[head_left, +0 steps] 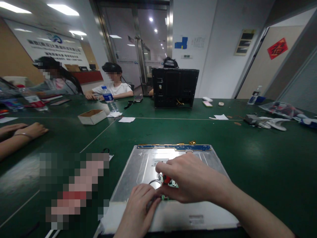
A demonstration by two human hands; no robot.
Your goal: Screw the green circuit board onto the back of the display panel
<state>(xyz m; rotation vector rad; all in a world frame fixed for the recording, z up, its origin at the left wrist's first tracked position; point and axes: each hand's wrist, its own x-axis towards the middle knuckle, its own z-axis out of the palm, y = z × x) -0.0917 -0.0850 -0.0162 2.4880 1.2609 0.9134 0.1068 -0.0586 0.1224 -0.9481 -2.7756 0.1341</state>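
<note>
Metal display panel [138,168] lies flat on the green table [260,158] in the lower middle of the frame, with a blue strip board [173,147] along its far edge. On the middle of the panel sits a small green board [170,184] with a red part [166,179]. The right hand [193,178] comes in from the lower right; its thumb and fingers are narrow, pinched around the red part. The left hand [140,206] comes from the bottom edge with fingers bent, the tips touching the panel just beside the green board; I cannot tell if it holds something. A black wire [153,181] curves at the left of this board. Higher in the frame stand a cardboard box [92,116], a water bottle [109,99] and a black casing [175,87]. At the left edge rest another person's hands [24,130].
</note>
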